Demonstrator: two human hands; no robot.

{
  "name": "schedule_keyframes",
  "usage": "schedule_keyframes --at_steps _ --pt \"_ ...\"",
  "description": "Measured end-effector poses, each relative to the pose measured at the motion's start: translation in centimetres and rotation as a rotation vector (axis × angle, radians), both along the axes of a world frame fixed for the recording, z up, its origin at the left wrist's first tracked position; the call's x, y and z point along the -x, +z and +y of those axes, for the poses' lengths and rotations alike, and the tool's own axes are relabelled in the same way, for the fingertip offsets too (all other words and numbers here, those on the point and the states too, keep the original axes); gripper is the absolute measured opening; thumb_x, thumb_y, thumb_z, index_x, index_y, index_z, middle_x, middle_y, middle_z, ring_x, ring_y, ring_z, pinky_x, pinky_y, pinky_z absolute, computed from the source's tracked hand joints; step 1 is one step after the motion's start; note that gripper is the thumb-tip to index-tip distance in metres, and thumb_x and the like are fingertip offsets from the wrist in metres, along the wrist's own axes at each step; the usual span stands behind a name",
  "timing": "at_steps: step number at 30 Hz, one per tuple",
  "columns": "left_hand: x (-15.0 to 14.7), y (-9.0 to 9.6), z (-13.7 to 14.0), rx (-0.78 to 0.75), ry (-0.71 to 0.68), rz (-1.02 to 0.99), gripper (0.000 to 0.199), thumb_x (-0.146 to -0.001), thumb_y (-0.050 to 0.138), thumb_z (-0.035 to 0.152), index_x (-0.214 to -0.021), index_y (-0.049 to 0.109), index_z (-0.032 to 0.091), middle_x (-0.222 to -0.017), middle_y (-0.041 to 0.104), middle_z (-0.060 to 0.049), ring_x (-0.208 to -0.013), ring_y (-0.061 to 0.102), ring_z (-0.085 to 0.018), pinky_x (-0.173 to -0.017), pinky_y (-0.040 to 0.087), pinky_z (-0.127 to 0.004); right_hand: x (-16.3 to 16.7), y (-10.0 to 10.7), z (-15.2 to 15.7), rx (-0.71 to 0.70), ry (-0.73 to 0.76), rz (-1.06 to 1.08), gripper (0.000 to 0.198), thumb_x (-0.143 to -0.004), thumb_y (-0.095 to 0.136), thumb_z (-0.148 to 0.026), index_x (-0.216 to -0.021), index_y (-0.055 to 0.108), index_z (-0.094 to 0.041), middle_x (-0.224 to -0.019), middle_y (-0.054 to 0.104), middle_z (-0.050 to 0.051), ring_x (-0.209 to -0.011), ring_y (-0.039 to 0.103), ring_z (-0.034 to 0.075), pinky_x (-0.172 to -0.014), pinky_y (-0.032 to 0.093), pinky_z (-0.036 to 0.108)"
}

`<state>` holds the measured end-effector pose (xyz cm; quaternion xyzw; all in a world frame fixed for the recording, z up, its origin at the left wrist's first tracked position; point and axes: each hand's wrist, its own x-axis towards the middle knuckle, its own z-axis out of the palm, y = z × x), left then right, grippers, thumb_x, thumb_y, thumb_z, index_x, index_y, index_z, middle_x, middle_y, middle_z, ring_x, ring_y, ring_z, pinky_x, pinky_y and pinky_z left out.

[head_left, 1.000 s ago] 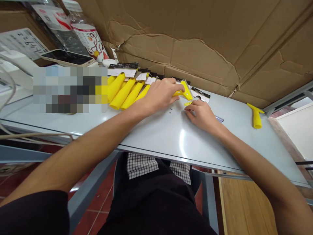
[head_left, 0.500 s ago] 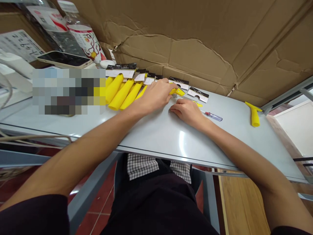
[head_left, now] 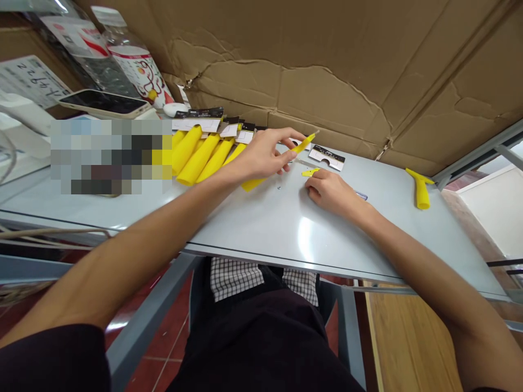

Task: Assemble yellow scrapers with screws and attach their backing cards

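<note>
My left hand (head_left: 267, 152) grips a yellow T-shaped scraper handle (head_left: 253, 184); its yellow head (head_left: 306, 143) points up past my fingers, tilted off the table. My right hand (head_left: 333, 188) has curled fingers closed at a small flat yellow piece (head_left: 309, 172), its far end covered by the fingers. Between the hands lies a thin metal strip (head_left: 307, 163). A tiny screw (head_left: 279, 188) rests on the table below my left hand. The clear handle of a screwdriver (head_left: 362, 196) shows behind my right wrist, the shaft hidden.
Several yellow handles (head_left: 194, 163) with black-and-white cards lie left of my left hand. One card (head_left: 327, 157) is near the cardboard wall (head_left: 327, 98). Another yellow T-shaped tool (head_left: 422, 190) lies far right. A phone (head_left: 104, 102) and bottle (head_left: 137, 68) stand back left.
My left hand has raised and tilted the yellow scraper handle. My right hand has moved right from the screw, leaving it on the table; the flat yellow piece has shifted left, at its fingers.
</note>
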<state>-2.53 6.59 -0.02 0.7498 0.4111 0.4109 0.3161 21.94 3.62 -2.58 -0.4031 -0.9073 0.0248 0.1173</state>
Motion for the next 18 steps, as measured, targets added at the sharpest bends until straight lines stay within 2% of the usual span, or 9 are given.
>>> schedule_keyframes --at_steps 3,7,13,18 --pt "-0.5 0.2 -0.4 0.217 -0.078 -0.279 0.038 -0.088 0.088 0.025 -0.124 0.076 0.022 -0.131 0.072 -0.013 -0.079 0.076 -0.018 -0.072 0.063 -0.033 -0.4 -0.1 0.0 -0.001 0.020 -0.008 0.028 -0.097 0.052 -0.009 -0.093 0.078 -0.018 -0.097 0.071 0.012 -0.092 0.061 0.024 -0.084 0.044 0.038" --pt "-1.2 0.4 -0.8 0.409 -0.151 -0.464 0.039 -0.086 0.088 0.022 -0.120 0.070 0.021 -0.127 0.072 -0.012 -0.074 0.073 -0.014 -0.062 0.061 -0.029 -0.9 -0.4 0.4 -0.007 0.066 0.009 0.032 -0.100 0.049 -0.009 -0.094 0.080 -0.018 -0.102 0.074 0.013 -0.096 0.066 0.025 -0.086 0.049 0.039" --pt "-2.0 -0.4 -1.1 0.539 -0.213 -0.561 0.040 -0.085 0.087 0.021 -0.115 0.060 0.022 -0.115 0.069 -0.007 -0.064 0.069 -0.012 -0.048 0.051 -0.022 -2.0 -0.9 0.8 -0.082 0.059 0.085 0.025 -0.095 0.055 -0.007 -0.092 0.078 -0.016 -0.100 0.076 0.014 -0.093 0.069 0.027 -0.085 0.054 0.041" --pt "-2.2 -1.0 -1.5 0.545 -0.215 -0.522 0.043 -0.085 0.090 0.023 -0.117 0.062 0.023 -0.120 0.069 -0.009 -0.063 0.067 -0.010 -0.046 0.047 -0.022 -3.9 0.6 0.5 -0.112 0.037 0.239 0.019 -0.084 0.062 -0.007 -0.086 0.076 -0.020 -0.087 0.075 0.007 -0.077 0.065 0.021 -0.076 0.052 0.036"
